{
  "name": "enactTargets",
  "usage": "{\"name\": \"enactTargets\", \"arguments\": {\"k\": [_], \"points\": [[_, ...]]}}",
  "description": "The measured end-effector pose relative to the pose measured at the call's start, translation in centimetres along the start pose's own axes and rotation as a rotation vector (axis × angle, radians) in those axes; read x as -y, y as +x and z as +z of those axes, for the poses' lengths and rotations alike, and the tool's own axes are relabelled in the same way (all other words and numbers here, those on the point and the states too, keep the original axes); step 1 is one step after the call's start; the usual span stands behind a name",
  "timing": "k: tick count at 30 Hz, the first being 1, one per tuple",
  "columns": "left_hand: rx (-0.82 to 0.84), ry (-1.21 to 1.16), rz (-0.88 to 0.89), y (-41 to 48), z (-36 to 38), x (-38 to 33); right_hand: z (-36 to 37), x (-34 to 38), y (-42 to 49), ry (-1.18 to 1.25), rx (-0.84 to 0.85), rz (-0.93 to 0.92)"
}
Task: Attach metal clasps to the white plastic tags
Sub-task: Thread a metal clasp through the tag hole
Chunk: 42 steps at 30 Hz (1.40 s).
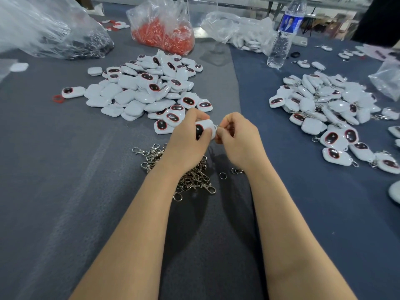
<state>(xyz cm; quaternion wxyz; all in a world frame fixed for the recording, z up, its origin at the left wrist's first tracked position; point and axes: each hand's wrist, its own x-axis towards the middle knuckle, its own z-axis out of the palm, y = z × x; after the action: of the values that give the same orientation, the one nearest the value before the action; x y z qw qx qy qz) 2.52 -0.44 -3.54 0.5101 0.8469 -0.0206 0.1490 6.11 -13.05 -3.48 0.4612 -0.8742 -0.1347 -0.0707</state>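
"Progress?"

"Roughly midway, it seems. Mid-surface, the left hand (188, 137) grips a white rounded plastic tag (205, 126) while the right hand (238, 139) pinches at its loop. Clasped tags (324, 113) heap by the right edge. Bare tags (142, 89) and silver metal clasps (192, 176) are left."

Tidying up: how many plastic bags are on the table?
4: dark-parts bag far left, red-pieces bag at top centre, white-tags bag near the bottle, clear bag at the right edge. Others may be hidden.
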Motion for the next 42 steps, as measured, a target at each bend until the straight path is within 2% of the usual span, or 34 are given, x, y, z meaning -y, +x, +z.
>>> {"name": "enactTargets", "arguments": {"k": [8,13,16,19,23,25,30,37,40,42], "points": [[-0.026,0.038,-0.001,-0.1,0.1,-0.1,0.0,0.3,-0.2,-0.054,0.061,-0.020],[-0.015,0.073,0.001,0.0,0.1,0.1,0.1,0.7,-0.5,-0.191,0.121,-0.091],[-0.015,0.037,0.015,0.0,-0.1,0.1,0.0,1.0,-0.6,-0.191,0.092,-0.150],[-0.062,-0.127,-0.069,0.3,0.0,-0.1,0.2,1.4,-0.6,-0.038,-0.034,-0.151],[-0.088,-0.692,-0.352,0.4,0.0,-1.1,0.9,2.0,-0.9,0.240,-0.146,-0.075],[-0.041,-0.890,-0.406,0.5,-0.3,-1.5,1.0,2.2,-0.9,0.329,-0.139,-0.028],[0.158,-1.186,-0.473,0.4,-0.8,-1.5,0.8,2.3,-0.5,0.481,-0.143,0.049],[0.204,-1.258,-0.554,0.6,-1.1,-1.4,0.9,2.2,-0.5,0.477,-0.197,0.056],[0.143,-1.204,-0.567,0.6,-1.0,-1.2,1.0,2.2,-0.6,0.450,-0.226,0.049],[0.059,-1.082,-0.548,0.7,-0.8,-1.1,0.9,2.2,-0.6,0.441,-0.246,0.060]]}}
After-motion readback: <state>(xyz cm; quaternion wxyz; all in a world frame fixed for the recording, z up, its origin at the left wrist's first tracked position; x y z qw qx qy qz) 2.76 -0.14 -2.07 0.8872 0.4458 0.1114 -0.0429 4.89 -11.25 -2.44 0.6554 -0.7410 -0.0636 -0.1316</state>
